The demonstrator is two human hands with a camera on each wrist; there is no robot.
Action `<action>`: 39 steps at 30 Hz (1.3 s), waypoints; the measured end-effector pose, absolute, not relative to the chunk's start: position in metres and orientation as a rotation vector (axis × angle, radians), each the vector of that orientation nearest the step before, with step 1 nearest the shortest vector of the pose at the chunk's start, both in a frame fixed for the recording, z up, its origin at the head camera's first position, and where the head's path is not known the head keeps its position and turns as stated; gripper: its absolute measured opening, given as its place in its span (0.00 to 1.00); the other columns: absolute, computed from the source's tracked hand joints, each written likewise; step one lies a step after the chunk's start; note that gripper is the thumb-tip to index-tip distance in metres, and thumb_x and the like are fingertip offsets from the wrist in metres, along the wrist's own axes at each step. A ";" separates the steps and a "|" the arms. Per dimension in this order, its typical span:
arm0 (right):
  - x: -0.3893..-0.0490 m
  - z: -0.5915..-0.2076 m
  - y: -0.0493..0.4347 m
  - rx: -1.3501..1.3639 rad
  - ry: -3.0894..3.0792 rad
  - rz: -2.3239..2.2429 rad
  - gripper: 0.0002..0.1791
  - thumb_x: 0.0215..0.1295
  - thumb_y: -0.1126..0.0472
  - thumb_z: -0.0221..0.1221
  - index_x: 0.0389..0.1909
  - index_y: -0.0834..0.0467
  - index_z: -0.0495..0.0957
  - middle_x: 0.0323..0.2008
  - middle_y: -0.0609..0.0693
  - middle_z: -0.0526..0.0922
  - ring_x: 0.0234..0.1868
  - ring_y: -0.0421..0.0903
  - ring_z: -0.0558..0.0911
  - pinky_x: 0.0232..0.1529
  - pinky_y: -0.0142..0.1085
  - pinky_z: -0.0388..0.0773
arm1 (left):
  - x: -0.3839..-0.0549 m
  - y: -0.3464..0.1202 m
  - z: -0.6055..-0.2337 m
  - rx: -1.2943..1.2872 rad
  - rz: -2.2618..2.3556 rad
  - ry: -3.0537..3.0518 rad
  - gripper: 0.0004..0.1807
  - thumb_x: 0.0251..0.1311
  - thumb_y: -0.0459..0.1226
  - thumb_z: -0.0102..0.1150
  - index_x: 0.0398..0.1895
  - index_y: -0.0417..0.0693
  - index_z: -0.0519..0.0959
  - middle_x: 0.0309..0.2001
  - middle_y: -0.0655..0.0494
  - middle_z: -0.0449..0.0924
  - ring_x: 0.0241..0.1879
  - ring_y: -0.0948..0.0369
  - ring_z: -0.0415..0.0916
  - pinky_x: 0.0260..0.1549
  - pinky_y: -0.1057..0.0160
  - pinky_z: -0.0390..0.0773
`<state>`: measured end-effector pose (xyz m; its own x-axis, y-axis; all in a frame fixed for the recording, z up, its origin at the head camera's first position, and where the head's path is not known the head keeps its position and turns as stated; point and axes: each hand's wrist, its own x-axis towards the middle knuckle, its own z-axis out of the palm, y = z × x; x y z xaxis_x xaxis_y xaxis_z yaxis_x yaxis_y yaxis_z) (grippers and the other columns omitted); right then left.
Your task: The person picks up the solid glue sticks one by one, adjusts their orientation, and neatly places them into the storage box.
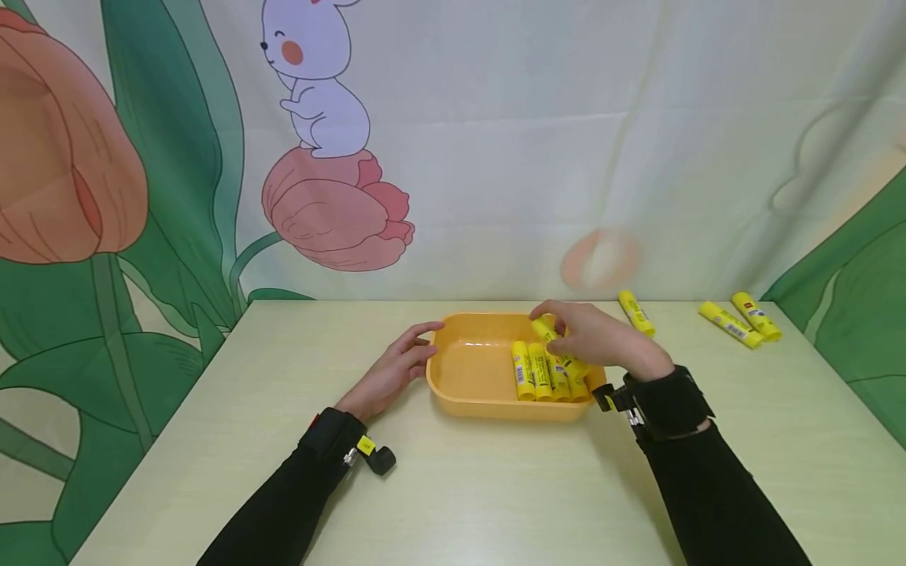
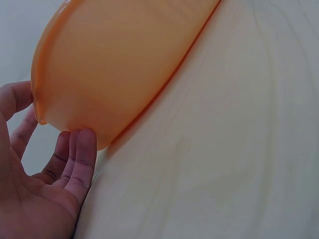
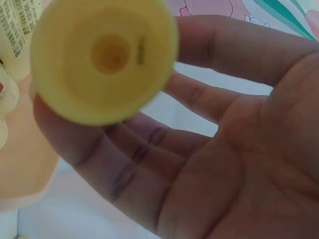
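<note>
A shallow orange plastic tray (image 1: 463, 373) sits on the table with several yellow glue sticks (image 1: 540, 372) lying side by side in its right part. My left hand (image 1: 392, 368) holds the tray's left end, fingers and thumb at the rim and against the outer wall, as the left wrist view shows. Over the tray's right side, my right hand (image 1: 598, 334) grips another glue stick (image 1: 545, 328) between thumb and fingers, tilted above the ones lying there. Its round, hollow end (image 3: 104, 55) faces the camera in the right wrist view.
Right of the tray, a single glue stick (image 1: 636, 313) lies near the table's back edge. Two more, a nearer glue stick (image 1: 731, 325) and one beside it (image 1: 756, 316), lie at the far right. A printed curtain (image 1: 495, 196) hangs behind the table (image 1: 495, 487).
</note>
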<state>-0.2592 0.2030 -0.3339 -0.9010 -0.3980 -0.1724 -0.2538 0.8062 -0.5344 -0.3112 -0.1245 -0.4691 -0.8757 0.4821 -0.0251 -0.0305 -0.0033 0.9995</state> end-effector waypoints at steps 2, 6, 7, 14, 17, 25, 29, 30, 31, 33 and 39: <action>-0.259 -0.334 0.202 -0.501 2.717 -0.749 0.28 0.72 0.67 0.59 0.72 0.59 0.69 0.49 0.60 0.77 0.41 0.52 0.76 0.38 0.38 0.76 | -0.311 -0.125 -0.469 0.469 1.942 1.917 0.23 0.81 0.41 0.49 0.75 0.58 0.67 0.62 0.42 0.66 0.57 0.49 0.72 0.53 0.66 0.80; -0.260 -0.337 0.200 -0.510 2.708 -0.759 0.28 0.72 0.66 0.59 0.72 0.59 0.69 0.47 0.59 0.77 0.39 0.51 0.76 0.38 0.38 0.75 | -0.310 -0.126 -0.471 0.473 1.950 1.907 0.23 0.81 0.41 0.49 0.76 0.57 0.67 0.62 0.41 0.67 0.56 0.49 0.73 0.53 0.65 0.80; -0.261 -0.338 0.199 -0.508 2.706 -0.760 0.28 0.73 0.66 0.60 0.72 0.59 0.69 0.47 0.59 0.77 0.39 0.51 0.76 0.37 0.38 0.75 | -0.309 -0.126 -0.471 0.475 1.950 1.906 0.24 0.81 0.41 0.49 0.76 0.57 0.66 0.63 0.41 0.67 0.56 0.50 0.73 0.53 0.65 0.80; -0.269 -0.344 0.194 -0.523 2.688 -0.759 0.27 0.73 0.65 0.60 0.71 0.61 0.69 0.46 0.59 0.78 0.38 0.51 0.76 0.38 0.39 0.75 | -0.308 -0.126 -0.471 0.479 1.949 1.908 0.24 0.80 0.42 0.50 0.76 0.57 0.66 0.63 0.41 0.66 0.57 0.49 0.72 0.54 0.64 0.79; -0.274 -0.347 0.188 -0.515 2.658 -0.744 0.27 0.73 0.65 0.60 0.71 0.62 0.69 0.46 0.60 0.78 0.35 0.50 0.76 0.37 0.39 0.75 | -0.309 -0.125 -0.471 0.483 1.945 1.908 0.24 0.80 0.42 0.50 0.76 0.58 0.66 0.63 0.42 0.66 0.58 0.49 0.72 0.56 0.63 0.79; -0.290 -0.349 0.162 -0.437 2.602 -0.624 0.28 0.72 0.65 0.62 0.71 0.60 0.69 0.43 0.58 0.80 0.24 0.48 0.77 0.31 0.37 0.78 | -0.311 -0.126 -0.470 0.490 1.960 1.898 0.23 0.81 0.41 0.50 0.75 0.58 0.67 0.62 0.42 0.66 0.57 0.49 0.72 0.53 0.64 0.80; -0.296 -0.350 0.151 -0.376 2.573 -0.603 0.29 0.70 0.67 0.62 0.70 0.62 0.69 0.45 0.59 0.79 0.21 0.47 0.79 0.29 0.36 0.81 | -0.311 -0.126 -0.469 0.487 1.949 1.908 0.23 0.81 0.41 0.50 0.75 0.58 0.67 0.62 0.42 0.66 0.57 0.49 0.72 0.54 0.64 0.79; -0.298 -0.350 0.148 -0.363 2.567 -0.600 0.29 0.69 0.68 0.62 0.70 0.63 0.69 0.47 0.60 0.79 0.21 0.47 0.80 0.29 0.36 0.82 | -0.311 -0.126 -0.469 0.484 1.944 1.911 0.23 0.81 0.41 0.50 0.75 0.58 0.67 0.63 0.42 0.66 0.58 0.49 0.72 0.55 0.64 0.79; -0.299 -0.351 0.145 -0.350 2.562 -0.594 0.29 0.68 0.68 0.63 0.70 0.63 0.69 0.50 0.61 0.79 0.21 0.47 0.81 0.28 0.36 0.83 | -0.311 -0.126 -0.469 0.480 1.939 1.913 0.23 0.81 0.42 0.50 0.75 0.58 0.67 0.63 0.42 0.66 0.58 0.49 0.72 0.56 0.64 0.79; -0.301 -0.353 0.140 -0.322 2.554 -0.579 0.30 0.67 0.69 0.63 0.69 0.64 0.69 0.54 0.64 0.78 0.21 0.48 0.83 0.29 0.37 0.84 | -0.310 -0.126 -0.468 0.475 1.932 1.918 0.23 0.81 0.42 0.50 0.75 0.59 0.67 0.64 0.42 0.66 0.59 0.48 0.72 0.56 0.64 0.79; -0.303 -0.361 0.130 -0.269 2.569 -0.543 0.29 0.65 0.70 0.65 0.67 0.66 0.70 0.53 0.64 0.78 0.23 0.51 0.85 0.31 0.40 0.86 | -0.310 -0.125 -0.468 0.483 1.932 1.909 0.23 0.81 0.42 0.50 0.75 0.58 0.67 0.64 0.42 0.66 0.59 0.48 0.72 0.56 0.64 0.79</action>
